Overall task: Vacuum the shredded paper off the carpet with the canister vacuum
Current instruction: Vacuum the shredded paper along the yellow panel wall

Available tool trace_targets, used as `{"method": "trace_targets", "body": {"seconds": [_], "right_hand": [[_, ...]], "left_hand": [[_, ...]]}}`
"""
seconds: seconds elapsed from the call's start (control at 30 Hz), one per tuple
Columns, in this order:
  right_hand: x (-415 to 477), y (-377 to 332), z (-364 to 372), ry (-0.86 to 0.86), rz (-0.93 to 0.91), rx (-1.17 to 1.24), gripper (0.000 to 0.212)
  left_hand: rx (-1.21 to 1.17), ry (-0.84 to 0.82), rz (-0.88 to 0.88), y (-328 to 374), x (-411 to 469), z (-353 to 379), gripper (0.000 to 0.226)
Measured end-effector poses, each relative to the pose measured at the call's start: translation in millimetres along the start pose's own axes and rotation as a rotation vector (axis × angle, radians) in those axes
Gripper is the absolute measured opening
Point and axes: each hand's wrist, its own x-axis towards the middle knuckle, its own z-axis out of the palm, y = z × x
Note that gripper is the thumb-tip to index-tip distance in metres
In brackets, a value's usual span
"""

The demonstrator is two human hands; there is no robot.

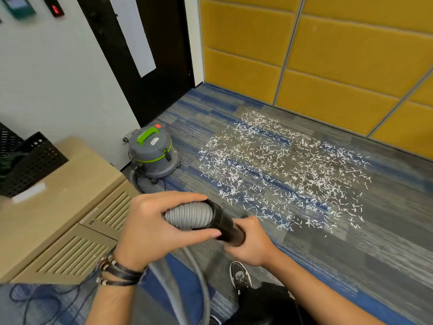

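Note:
White shredded paper lies scattered over the blue-grey striped carpet ahead of me. The grey canister vacuum with a green handle stands at the left by the wall. My left hand grips the ribbed grey hose where it meets the black tube. Lower down that black tube, my right hand is wrapped around it and hides its far end. The hose loops down past my legs.
A beige cabinet with slatted doors stands at the left, a black perforated bin on top. A dark door and yellow padded wall panels bound the corner. My shoe sits below my hands. A thin cable trails at lower left.

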Motion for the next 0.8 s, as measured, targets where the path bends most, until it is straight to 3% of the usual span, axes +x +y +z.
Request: {"method": "trace_targets", "body": {"seconds": [0.07,0.33,0.53,0.7,0.8], "right_hand": [[13.1,-0.3,-3.6,0.019,-0.012,-0.048,0.014],[65.8,12.9,-12.6,0.007,-0.058,-0.016,0.028],[78.4,34.5,-1.4,0.009,0.062,0.037,0.030],[49.6,42.3,-1.8,0.036,0.070,0.146,0.026],[51.1,40.0,-12.2,0.082,0.039,0.168,0.029]], "left_hand": [[0.062,0.055,-0.008,-1.9,6.1,-2.8,0.055],[0.106,0.057,-0.057,-2.3,31.9,14.5,0.057],[0.147,-0.023,-0.188,-11.4,53.1,25.9,0.063],[0.045,-0.098,-0.143,0.2,61.4,28.9,0.058],[0.059,-0.039,-0.096,7.1,65.9,34.9,0.057]]}}
